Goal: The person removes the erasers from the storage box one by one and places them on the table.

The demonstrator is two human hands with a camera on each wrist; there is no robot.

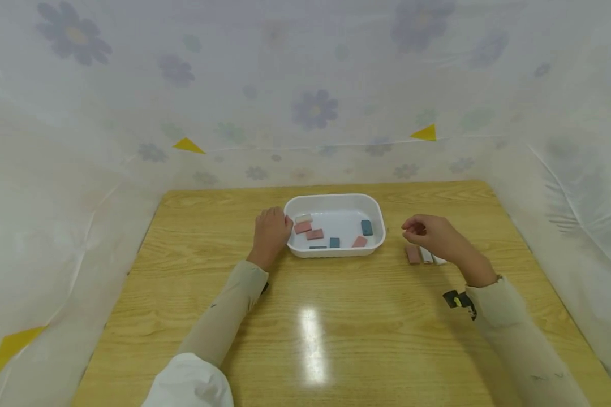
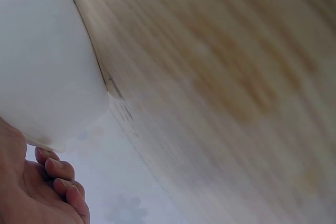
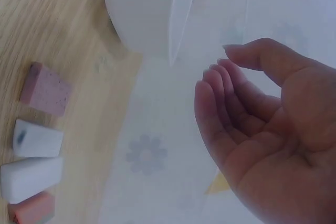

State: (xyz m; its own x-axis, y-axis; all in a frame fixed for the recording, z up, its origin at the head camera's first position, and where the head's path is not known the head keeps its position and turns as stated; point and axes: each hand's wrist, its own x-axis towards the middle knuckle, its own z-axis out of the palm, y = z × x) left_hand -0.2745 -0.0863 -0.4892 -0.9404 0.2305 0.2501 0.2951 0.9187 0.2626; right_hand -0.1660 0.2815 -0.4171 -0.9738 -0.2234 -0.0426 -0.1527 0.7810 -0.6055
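Observation:
A white plastic tray point(image 1: 336, 252) stands on the wooden table, with several pink, blue and whitish erasers in it, among them a pink eraser point(image 1: 314, 234) and a blue eraser point(image 1: 366, 227). My left hand point(image 1: 271, 234) holds the tray's left rim; in the left wrist view its fingers point(image 2: 60, 169) curl at the rim. To the right of the tray, my right hand point(image 1: 435, 234) hovers with nothing in it, fingers loosely bent. Just below it a pink eraser point(image 3: 46, 90), a white eraser point(image 3: 38, 139), another white eraser point(image 3: 31, 179) and an orange-pink eraser point(image 3: 32, 208) lie in a row.
The wooden table point(image 1: 285, 333) extends toward me, with a bright light reflection on it. Pale flowered sheeting point(image 1: 265, 73) encloses the table at the back and both sides, with yellow triangular patches point(image 1: 425, 133) on it.

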